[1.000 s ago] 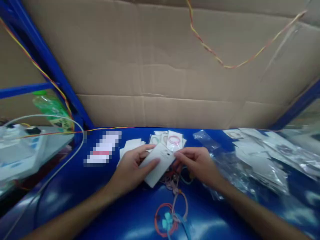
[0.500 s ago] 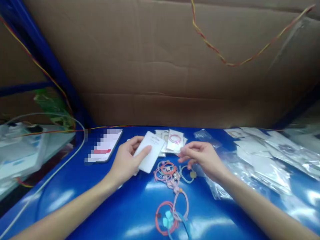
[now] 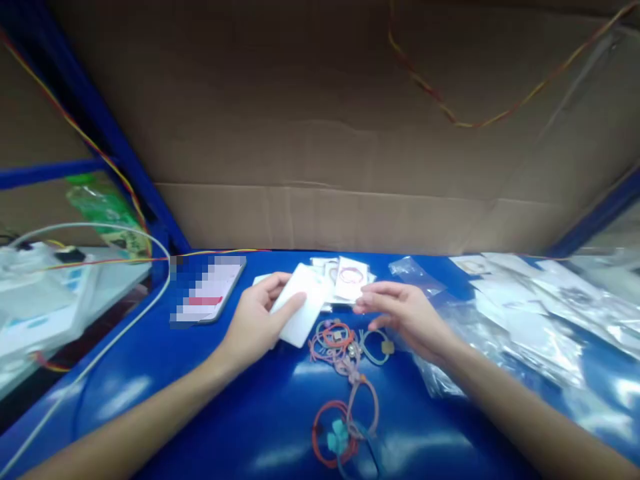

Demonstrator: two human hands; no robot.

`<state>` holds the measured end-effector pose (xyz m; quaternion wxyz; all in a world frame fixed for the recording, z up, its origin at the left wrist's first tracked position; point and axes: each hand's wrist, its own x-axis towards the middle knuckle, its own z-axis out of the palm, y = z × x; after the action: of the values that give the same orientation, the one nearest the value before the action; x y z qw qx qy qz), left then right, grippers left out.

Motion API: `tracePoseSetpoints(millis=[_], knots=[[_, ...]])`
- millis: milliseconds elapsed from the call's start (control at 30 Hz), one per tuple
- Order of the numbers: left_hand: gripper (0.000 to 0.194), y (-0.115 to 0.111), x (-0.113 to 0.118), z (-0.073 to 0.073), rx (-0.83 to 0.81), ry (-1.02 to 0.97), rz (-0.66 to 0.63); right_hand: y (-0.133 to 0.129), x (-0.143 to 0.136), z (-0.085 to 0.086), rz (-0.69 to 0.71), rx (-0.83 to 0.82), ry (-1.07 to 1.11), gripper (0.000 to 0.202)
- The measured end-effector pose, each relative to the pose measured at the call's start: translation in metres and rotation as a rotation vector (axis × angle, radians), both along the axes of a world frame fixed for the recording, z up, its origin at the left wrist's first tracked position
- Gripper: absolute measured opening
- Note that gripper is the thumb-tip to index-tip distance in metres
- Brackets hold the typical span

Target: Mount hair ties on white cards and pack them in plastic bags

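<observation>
My left hand [image 3: 263, 313] is closed on a small stack of white cards [image 3: 302, 310], thumb on top. To its right, my right hand [image 3: 395, 307] has its fingers bent at the edge of a card with a pink hair tie [image 3: 351, 276], which lies on a small pile of carded pieces. Whether the fingertips grip that card cannot be made out. Below the hands sits a heap of coloured hair ties [image 3: 336, 340], with a green tie [image 3: 375, 347] beside it. Nearer to me lie a red tie [image 3: 320, 435] and a turquoise flower tie [image 3: 338, 437].
A phone [image 3: 213, 290] lies left on the blue table [image 3: 220, 427]. Clear plastic bags [image 3: 470, 327] and packed white cards [image 3: 530, 320] spread over the right side. A cardboard wall [image 3: 320, 133] stands behind; a pale cable [image 3: 105, 347] runs along the left.
The view has shifted slightly. My right hand's fingertips have moved a little left, onto the edge of the card with the pink tie. My left hand still holds the white cards.
</observation>
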<state>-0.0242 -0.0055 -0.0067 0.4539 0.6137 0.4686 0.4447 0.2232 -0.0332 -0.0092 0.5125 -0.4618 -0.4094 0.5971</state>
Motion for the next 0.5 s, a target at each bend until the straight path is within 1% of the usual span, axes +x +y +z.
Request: tracePoseSetpoints(millis=[133, 267, 367, 500], knots=[[0.039, -0.0004, 0.0005, 0.0004, -0.005, -0.001, -0.009, -0.0002, -0.0005, 0.001, 0.04, -0.018, 0.043, 0.032], [0.039, 0.0005, -0.0003, -0.001, -0.014, -0.007, -0.022, -0.0002, 0.0011, -0.0001, 0.046, -0.03, 0.084, 0.023], [0.04, 0.001, -0.001, -0.0022, -0.014, -0.004, -0.017, 0.0007, 0.0011, -0.0011, 0.041, -0.008, 0.141, 0.018], [0.041, 0.0015, -0.0016, -0.0033, -0.009, 0.004, -0.034, 0.0021, -0.0039, -0.0005, 0.021, 0.005, 0.183, 0.019]])
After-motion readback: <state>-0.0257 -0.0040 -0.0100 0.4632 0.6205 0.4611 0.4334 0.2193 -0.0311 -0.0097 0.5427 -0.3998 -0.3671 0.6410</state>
